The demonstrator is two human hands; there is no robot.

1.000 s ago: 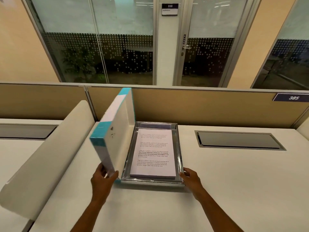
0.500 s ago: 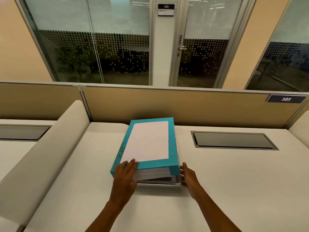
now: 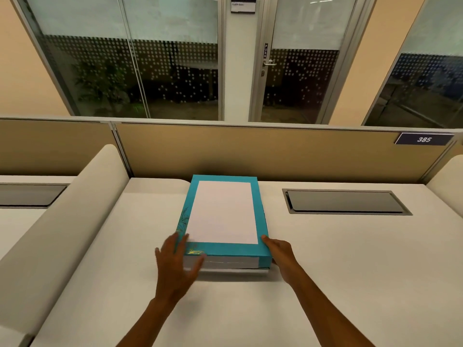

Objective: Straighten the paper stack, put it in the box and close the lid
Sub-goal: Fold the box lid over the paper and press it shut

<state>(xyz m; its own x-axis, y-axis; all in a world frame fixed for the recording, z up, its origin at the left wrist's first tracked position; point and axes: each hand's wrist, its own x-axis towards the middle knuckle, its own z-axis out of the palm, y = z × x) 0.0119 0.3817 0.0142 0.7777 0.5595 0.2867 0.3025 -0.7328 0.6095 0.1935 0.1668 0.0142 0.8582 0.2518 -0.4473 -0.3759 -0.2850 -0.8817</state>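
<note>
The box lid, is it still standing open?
No, the teal lid lies flat over the box, with the left hand and right hand at its near corners.

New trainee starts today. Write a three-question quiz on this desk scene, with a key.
1. True or false: the teal lid stands upright beside the box.
2. Which hand rests at the lid's near right corner? A) left hand B) right hand
3. Fill in: the sign on the partition reads ___.

Key: 1 false, it lies flat on the box. 2 B. 3 385.
</note>
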